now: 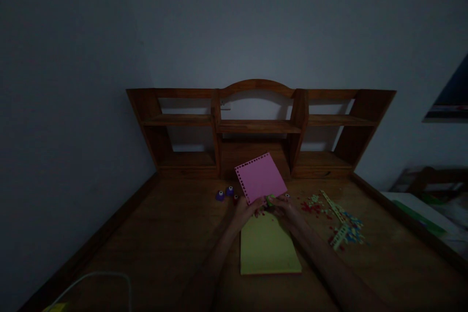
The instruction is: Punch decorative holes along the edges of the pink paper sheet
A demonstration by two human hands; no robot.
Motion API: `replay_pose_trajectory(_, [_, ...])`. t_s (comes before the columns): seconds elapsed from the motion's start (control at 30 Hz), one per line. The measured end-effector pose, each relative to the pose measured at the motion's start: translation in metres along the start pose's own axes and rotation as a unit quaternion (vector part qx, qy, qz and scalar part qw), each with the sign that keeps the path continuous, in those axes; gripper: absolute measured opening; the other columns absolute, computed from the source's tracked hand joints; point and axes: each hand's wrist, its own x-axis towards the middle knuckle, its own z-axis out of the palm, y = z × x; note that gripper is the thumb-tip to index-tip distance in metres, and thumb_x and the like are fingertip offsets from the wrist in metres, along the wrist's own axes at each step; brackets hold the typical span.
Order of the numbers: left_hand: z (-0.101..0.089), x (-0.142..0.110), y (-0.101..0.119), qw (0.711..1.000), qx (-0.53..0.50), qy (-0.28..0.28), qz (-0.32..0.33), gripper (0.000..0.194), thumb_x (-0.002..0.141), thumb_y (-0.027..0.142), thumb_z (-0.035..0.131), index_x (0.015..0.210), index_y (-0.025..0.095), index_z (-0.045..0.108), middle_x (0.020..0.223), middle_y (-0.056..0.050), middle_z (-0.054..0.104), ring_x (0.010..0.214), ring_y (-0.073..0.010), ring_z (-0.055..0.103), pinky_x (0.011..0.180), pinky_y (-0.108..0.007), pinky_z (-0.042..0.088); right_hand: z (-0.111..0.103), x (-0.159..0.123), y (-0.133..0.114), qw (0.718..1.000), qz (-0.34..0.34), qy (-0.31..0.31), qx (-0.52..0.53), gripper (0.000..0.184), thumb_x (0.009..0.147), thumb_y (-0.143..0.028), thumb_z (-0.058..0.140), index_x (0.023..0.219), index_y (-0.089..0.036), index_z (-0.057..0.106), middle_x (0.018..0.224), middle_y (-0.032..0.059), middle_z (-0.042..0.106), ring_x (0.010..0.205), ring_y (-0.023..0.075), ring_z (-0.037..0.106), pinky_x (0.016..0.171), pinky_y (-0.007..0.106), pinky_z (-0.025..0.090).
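A square sheet of pink paper (260, 179) is tilted up above the desk, with small holes punched along its top and left edges. My left hand (250, 207) is closed on its lower left corner. At the sheet's lower edge, my right hand (283, 205) is wrapped round a small green paper punch (270, 200). Small red bits of paper show just under my fingers. Below both hands lies a yellow paper pad (268, 248). Dim light hides the exact finger positions.
Two purple punches (220, 195) and a red one (236, 198) sit left of the paper. Punched yellow strips (332, 206) lie at the right among red, yellow and blue paper bits (353, 231). A wooden shelf unit (259, 126) stands behind. A white cable (109, 273) lies front left.
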Motion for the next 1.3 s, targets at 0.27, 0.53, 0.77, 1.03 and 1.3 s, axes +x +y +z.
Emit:
replay_pose_trajectory(0.27, [-0.003, -0.002, 0.003, 1.0, -0.017, 0.019, 0.011, 0.05, 0.078, 0.06, 0.066, 0.084, 0.01, 0.067, 0.072, -0.006, 0.067, 0.055, -0.0128, 0.056, 0.049, -0.022, 0.042, -0.003, 0.001, 0.004, 1.0, 0.02, 0.0, -0.017, 0.03, 0.057, -0.039, 0.088, 0.065, -0.018, 0.068, 0.06, 0.0017, 0.065, 0.057, 0.0165, 0.057, 0.055, 0.03, 0.042])
replay_pose_trajectory(0.53, [-0.003, -0.001, 0.004, 1.0, 0.002, 0.007, 0.006, 0.049, 0.076, 0.059, 0.069, 0.076, 0.01, 0.065, 0.062, -0.003, 0.059, 0.049, -0.0101, 0.05, 0.045, -0.02, 0.038, -0.005, 0.002, 0.008, 0.999, 0.024, 0.022, -0.022, 0.03, 0.056, -0.038, 0.089, 0.065, -0.018, 0.069, 0.065, 0.0026, 0.068, 0.059, 0.0174, 0.059, 0.058, 0.031, 0.045])
replay_pose_trajectory(0.77, [-0.001, 0.0, 0.002, 1.0, 0.001, 0.016, 0.021, 0.043, 0.074, 0.055, 0.072, 0.08, 0.014, 0.061, 0.064, -0.001, 0.058, 0.048, -0.0101, 0.048, 0.044, -0.022, 0.039, 0.007, -0.004, 0.0, 0.998, -0.035, 0.021, -0.047, 0.031, 0.053, -0.035, 0.092, 0.072, -0.018, 0.074, 0.078, 0.0066, 0.073, 0.069, 0.0225, 0.065, 0.068, 0.037, 0.051])
replay_pose_trajectory(1.03, [-0.003, 0.002, 0.001, 0.997, 0.026, 0.059, 0.048, 0.042, 0.078, 0.057, 0.066, 0.069, 0.017, 0.057, 0.057, -0.001, 0.055, 0.05, -0.0129, 0.05, 0.048, -0.023, 0.038, 0.002, 0.004, 0.012, 0.993, -0.078, 0.027, -0.084, 0.038, 0.058, -0.039, 0.09, 0.087, -0.021, 0.073, 0.084, 0.0053, 0.073, 0.068, 0.0194, 0.064, 0.063, 0.033, 0.051])
replay_pose_trajectory(1.3, [-0.01, 0.002, 0.018, 0.988, -0.014, 0.148, 0.043, 0.041, 0.074, 0.058, 0.069, 0.073, 0.018, 0.06, 0.058, 0.0, 0.057, 0.061, -0.0166, 0.054, 0.055, -0.025, 0.042, 0.003, 0.002, 0.01, 0.999, -0.042, -0.004, -0.024, 0.038, 0.074, -0.056, 0.075, 0.079, -0.019, 0.07, 0.071, 0.004, 0.07, 0.05, 0.0123, 0.053, 0.048, 0.026, 0.042])
